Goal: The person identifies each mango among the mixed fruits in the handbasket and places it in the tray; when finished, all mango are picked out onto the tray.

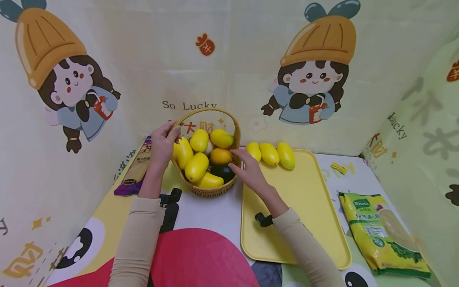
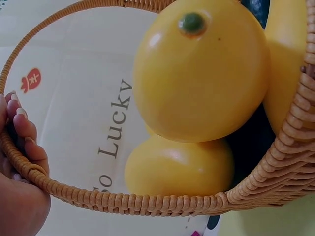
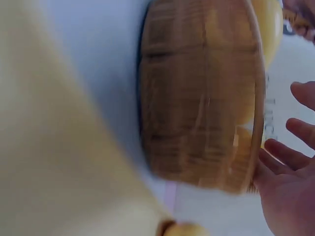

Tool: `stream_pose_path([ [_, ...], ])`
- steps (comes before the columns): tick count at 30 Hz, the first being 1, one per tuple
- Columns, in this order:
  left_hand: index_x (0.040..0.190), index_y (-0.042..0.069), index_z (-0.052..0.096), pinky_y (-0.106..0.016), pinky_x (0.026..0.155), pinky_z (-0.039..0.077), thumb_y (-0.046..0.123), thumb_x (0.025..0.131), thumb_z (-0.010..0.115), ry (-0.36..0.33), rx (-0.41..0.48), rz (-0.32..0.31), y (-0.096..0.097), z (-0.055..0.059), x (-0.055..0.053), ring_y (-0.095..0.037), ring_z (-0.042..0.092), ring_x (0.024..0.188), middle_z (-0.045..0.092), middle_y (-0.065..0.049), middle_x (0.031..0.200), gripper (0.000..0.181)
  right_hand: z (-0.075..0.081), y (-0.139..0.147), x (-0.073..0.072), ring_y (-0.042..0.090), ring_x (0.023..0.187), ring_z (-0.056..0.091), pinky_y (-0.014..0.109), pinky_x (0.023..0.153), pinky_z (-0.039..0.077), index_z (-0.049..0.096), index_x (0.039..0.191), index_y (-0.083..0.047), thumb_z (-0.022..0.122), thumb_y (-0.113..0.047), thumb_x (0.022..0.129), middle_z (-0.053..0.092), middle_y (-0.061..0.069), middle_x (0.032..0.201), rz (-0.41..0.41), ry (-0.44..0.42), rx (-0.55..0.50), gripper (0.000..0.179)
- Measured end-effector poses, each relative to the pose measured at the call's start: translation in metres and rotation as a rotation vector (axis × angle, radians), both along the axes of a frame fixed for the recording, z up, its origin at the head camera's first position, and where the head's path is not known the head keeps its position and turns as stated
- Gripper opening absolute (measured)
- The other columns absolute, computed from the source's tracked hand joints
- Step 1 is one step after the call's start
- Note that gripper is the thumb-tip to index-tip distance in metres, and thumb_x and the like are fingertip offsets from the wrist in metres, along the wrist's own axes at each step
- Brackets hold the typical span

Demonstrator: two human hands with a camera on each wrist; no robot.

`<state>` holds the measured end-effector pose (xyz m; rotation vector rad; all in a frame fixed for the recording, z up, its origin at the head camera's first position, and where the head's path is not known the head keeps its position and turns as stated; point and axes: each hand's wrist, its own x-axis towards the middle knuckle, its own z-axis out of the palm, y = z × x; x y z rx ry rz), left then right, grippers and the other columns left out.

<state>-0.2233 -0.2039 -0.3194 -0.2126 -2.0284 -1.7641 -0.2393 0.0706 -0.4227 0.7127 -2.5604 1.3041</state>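
Note:
A round wicker basket (image 1: 208, 192) with a tall arched handle (image 1: 237, 129) stands at the back of the table. Several yellow mangoes (image 1: 196, 166) fill it, along with an orange fruit (image 1: 220, 156) and a dark green fruit (image 1: 223, 172). My left hand (image 1: 163, 142) grips the left side of the handle; in the left wrist view its fingers (image 2: 30, 140) curl round the wicker. At the basket's right rim is my right hand (image 1: 252, 172), fingers spread and loosely bent, holding nothing. The right wrist view shows its fingertips close to the rim.
Right of the basket lies a yellow tray (image 1: 294, 207), with three mangoes (image 1: 269, 154) at its back left corner. Farther right are a yellow-green Knorr bag (image 1: 383, 235) and a small yellow packet (image 1: 338, 168). A brown and purple packet (image 1: 138, 169) lies left of the basket.

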Motion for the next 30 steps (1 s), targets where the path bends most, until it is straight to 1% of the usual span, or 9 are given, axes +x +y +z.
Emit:
stream_pose_path([
  [4,0.118,-0.005,0.067,-0.020,0.063,0.048,0.017,0.102,0.056,-0.004,-0.004,0.008,0.001,0.000,0.000,-0.013,0.052,0.066,0.058,-0.001,0.073,0.030,0.004,-0.026,0.007,0.022,0.140,0.045,0.045,0.117,0.036,0.051,0.144,-0.017,0.065,-0.038,0.095,0.050,0.003,0.149,0.068,-0.053,0.049,0.055],
  [8,0.119,-0.008,0.066,-0.018,0.063,0.048,0.017,0.102,0.055,-0.003,-0.007,0.001,0.002,-0.001,-0.001,-0.013,0.052,0.067,0.057,-0.003,0.074,0.032,0.005,-0.049,0.012,0.020,0.138,0.047,0.042,0.114,0.041,0.049,0.146,-0.018,0.065,-0.043,0.094,0.050,0.001,0.149,0.091,-0.099,0.044,0.060],
  [12,0.121,-0.009,0.065,-0.019,0.063,0.048,0.017,0.102,0.055,0.007,-0.004,-0.001,-0.001,-0.007,-0.006,-0.013,0.051,0.066,0.057,-0.003,0.074,0.033,0.006,-0.071,0.017,0.019,0.137,0.047,0.040,0.113,0.042,0.045,0.148,-0.022,0.064,-0.053,0.091,0.048,-0.001,0.150,0.066,-0.149,0.074,0.068],
  [14,0.121,-0.008,0.065,-0.019,0.063,0.047,0.017,0.102,0.055,0.013,-0.007,0.006,-0.003,-0.012,-0.011,-0.012,0.050,0.066,0.056,-0.003,0.074,0.033,0.007,-0.080,0.019,0.020,0.139,0.045,0.042,0.114,0.040,0.043,0.150,-0.023,0.064,-0.059,0.089,0.046,-0.001,0.152,0.039,-0.170,0.100,0.074],
  [17,0.121,-0.006,0.065,-0.019,0.063,0.047,0.019,0.102,0.055,0.018,-0.010,0.014,-0.006,-0.016,-0.015,-0.011,0.050,0.066,0.056,-0.003,0.075,0.033,0.009,-0.092,0.022,0.023,0.142,0.042,0.046,0.116,0.038,0.039,0.152,-0.024,0.065,-0.063,0.085,0.039,0.002,0.157,-0.003,-0.203,0.098,0.082],
  [20,0.121,-0.005,0.066,-0.018,0.064,0.047,0.019,0.102,0.055,0.021,-0.019,0.006,-0.004,-0.011,-0.010,-0.010,0.050,0.067,0.056,-0.003,0.075,0.032,0.011,-0.103,0.025,0.025,0.141,0.042,0.049,0.114,0.039,0.037,0.153,-0.024,0.067,-0.064,0.084,0.032,0.003,0.161,-0.035,-0.221,0.076,0.085],
  [25,0.120,-0.008,0.065,-0.017,0.065,0.047,0.015,0.102,0.054,0.030,-0.016,-0.011,0.001,0.000,0.001,-0.013,0.050,0.067,0.055,0.000,0.073,0.031,0.013,-0.116,0.030,0.023,0.127,0.050,0.044,0.104,0.048,0.036,0.153,-0.024,0.066,-0.065,0.083,0.028,0.002,0.160,-0.047,-0.243,0.059,0.086],
  [27,0.120,-0.009,0.064,-0.018,0.065,0.047,0.015,0.103,0.054,0.027,-0.018,-0.012,0.002,0.002,0.003,-0.014,0.050,0.067,0.055,-0.001,0.073,0.032,0.013,-0.118,0.030,0.022,0.125,0.050,0.043,0.102,0.049,0.036,0.152,-0.026,0.067,-0.062,0.083,0.028,0.002,0.159,-0.041,-0.251,0.054,0.084],
  [30,0.120,-0.010,0.063,-0.018,0.064,0.047,0.015,0.102,0.054,0.021,-0.011,-0.007,0.000,0.001,0.003,-0.014,0.050,0.067,0.055,-0.001,0.073,0.033,0.012,-0.118,0.028,0.023,0.128,0.048,0.045,0.103,0.048,0.038,0.151,-0.027,0.070,-0.050,0.083,0.028,0.002,0.159,-0.016,-0.242,0.029,0.078],
])
